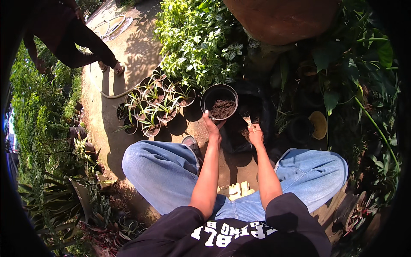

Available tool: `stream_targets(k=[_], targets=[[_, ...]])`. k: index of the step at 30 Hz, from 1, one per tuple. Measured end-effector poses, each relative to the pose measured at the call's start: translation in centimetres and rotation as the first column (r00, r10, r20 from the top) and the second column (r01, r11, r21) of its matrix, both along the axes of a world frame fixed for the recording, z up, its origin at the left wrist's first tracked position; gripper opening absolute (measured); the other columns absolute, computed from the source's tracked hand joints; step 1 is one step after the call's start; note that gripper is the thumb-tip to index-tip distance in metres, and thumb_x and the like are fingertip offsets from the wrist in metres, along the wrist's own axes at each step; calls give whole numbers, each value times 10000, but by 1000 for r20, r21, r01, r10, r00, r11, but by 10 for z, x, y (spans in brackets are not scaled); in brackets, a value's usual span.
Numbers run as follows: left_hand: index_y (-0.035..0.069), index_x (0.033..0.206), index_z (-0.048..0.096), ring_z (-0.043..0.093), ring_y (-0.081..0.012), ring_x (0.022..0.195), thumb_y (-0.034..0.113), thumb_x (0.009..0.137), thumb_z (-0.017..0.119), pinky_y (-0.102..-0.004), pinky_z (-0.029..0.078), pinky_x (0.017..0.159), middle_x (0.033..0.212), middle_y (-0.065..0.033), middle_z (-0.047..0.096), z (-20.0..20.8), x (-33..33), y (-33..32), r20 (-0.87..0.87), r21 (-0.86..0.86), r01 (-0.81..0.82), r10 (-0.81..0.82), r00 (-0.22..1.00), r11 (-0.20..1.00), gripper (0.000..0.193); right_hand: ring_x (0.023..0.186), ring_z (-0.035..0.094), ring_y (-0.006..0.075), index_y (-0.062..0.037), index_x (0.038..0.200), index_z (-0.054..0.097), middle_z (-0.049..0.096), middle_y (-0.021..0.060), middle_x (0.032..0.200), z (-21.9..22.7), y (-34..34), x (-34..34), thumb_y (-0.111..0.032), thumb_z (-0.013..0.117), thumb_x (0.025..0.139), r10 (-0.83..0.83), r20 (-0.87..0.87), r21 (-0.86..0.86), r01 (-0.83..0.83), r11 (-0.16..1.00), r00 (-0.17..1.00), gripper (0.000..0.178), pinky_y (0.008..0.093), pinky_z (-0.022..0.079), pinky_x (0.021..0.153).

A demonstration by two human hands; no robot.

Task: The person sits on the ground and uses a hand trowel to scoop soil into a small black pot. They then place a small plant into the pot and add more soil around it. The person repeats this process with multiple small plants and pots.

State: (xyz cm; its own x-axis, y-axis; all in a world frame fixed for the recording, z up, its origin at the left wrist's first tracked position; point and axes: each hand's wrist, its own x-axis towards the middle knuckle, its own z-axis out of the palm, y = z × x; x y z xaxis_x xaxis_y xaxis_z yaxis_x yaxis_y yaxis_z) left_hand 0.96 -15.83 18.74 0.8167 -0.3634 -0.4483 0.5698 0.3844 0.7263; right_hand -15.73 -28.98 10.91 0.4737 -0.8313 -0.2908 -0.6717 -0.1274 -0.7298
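My left hand [212,126] grips the lower left side of a round black plant pot [202,99], tilted so that its opening shows. Dark loose soil [223,109] lies inside the pot. Just to the right, my right hand [256,135] is closed around a small tan-handled hand tool [247,120]; its far end is at the dark soil and its kind is not clear. Beneath both hands sits a black container [233,143] with more soil, mostly in shadow.
Several potted seedlings [155,100] stand in a cluster to the left. Leafy plants [197,38] grow ahead, beside a large terracotta pot [282,19]. A hose [112,97] curves over the ground at far left, near another person's legs [92,45]. Yellow gloves [237,191] lie between my legs.
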Motion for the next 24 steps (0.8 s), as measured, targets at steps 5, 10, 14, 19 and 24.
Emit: stream_targets(k=[5,10,14,19,24], targets=[[108,1302,509,615,-272,1056,710,813,444,-467,491,873,1213,-110,612,6,-7,-12,20,103,-30,28,999,994,779,1009,639,403,-97,1095,616,680,207,1040,44,-24,-13,-366,638,900,72,22,-5,-71,997,997,334,462,498,833],[117,1297,502,619,-277,1040,712,800,477,-466,499,848,1200,-101,609,2,-8,-16,32,150,-55,51,998,987,775,1043,622,421,-96,1130,606,674,217,1077,123,-54,-14,-369,653,891,163,39,-62,-161,985,986,366,473,491,857],[131,1325,469,607,-290,1076,702,800,496,-489,495,852,1239,-95,586,10,-11,-18,51,149,-58,51,997,987,777,1016,622,430,-87,1121,602,669,229,1037,199,-57,-12,-356,639,907,147,123,-202,-120,972,981,346,484,485,840],[139,1334,450,594,-288,1115,681,808,507,-526,475,896,1254,-99,576,16,-14,-18,38,157,-29,24,999,987,757,974,637,391,-83,1129,606,674,200,1002,244,-51,-7,-354,635,915,204,180,-206,-166,964,962,347,424,493,819],[147,1310,463,604,-281,1096,665,813,516,-525,484,890,1232,-93,588,14,-14,-21,33,129,21,-25,999,991,720,973,650,339,-74,1136,610,674,168,1044,214,-42,-1,-307,662,903,346,193,-229,-301,926,918,334,400,495,832]])
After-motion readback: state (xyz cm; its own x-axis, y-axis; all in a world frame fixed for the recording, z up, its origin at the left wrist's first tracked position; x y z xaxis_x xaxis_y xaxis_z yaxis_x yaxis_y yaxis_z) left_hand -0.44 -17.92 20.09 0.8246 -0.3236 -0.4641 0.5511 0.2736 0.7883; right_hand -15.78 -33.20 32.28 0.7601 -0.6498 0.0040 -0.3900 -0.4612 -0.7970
